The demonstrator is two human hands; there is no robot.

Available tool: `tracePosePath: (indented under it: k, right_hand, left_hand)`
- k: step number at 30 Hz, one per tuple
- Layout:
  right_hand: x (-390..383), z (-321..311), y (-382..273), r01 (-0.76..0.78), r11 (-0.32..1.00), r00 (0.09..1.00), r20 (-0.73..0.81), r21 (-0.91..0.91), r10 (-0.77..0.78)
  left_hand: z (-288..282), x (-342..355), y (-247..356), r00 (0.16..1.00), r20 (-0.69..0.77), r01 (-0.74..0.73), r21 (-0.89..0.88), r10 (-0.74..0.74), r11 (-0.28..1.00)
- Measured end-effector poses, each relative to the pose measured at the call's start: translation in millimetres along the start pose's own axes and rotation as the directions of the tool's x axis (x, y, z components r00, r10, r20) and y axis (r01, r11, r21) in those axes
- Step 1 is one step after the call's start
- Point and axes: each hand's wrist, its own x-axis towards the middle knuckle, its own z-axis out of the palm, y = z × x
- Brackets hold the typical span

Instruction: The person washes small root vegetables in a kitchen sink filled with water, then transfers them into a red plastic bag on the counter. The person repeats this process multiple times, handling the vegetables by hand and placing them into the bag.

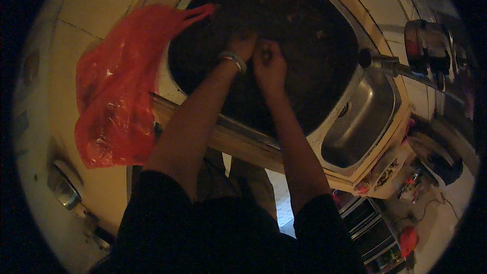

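- Counts two bare hands: one left hand [245, 45], one right hand [270, 66], close together over the middle of one large dark basin [317, 83].
- Counts one small steel basin [357, 122] just beside, at right; one red plastic bag [122, 86] at left, handle reaching past the rim; one bracelet [232, 60] on the left wrist.
- Extends both forearms [205, 96] forward, converging; curls right fingers inward, points left fingers ahead, toward the right hand.
- Cannot tell, in the gloom, whether pinching anything with either hand.
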Motion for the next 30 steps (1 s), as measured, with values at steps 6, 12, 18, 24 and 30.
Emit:
tracePosePath:
  k: [6, 12, 18, 24, 30]
  right_hand:
    - [24, 2, 42, -0.297, 0.949, 0.948, -0.081, 0.11, 0.306]
    - [33, -17, 54, -0.144, 0.977, 0.963, -0.205, 0.16, 0.175]
    - [17, -53, 4, -0.279, 0.901, 0.948, 0.245, 0.333, 0.203]
    - [14, -80, -12, -0.345, 0.919, 0.821, 0.536, 0.194, 0.195]
    - [18, -84, -16, -0.479, 0.844, 0.872, 0.234, 0.239, 0.429]
  left_hand:
    - [-11, -13, 23, 0.889, 0.414, -0.267, 0.119, 0.197, 0.956]
    - [1, -38, 50, 0.972, 0.223, -0.059, -0.098, 0.08, 0.993]
    - [-42, -48, 67, 0.804, 0.588, 0.408, -0.439, -0.087, 0.8]
    - [-66, -56, 74, 0.433, 0.894, 0.529, -0.354, 0.113, 0.771]
    - [-62, -41, 66, 0.854, 0.505, 0.303, -0.673, 0.12, 0.675]
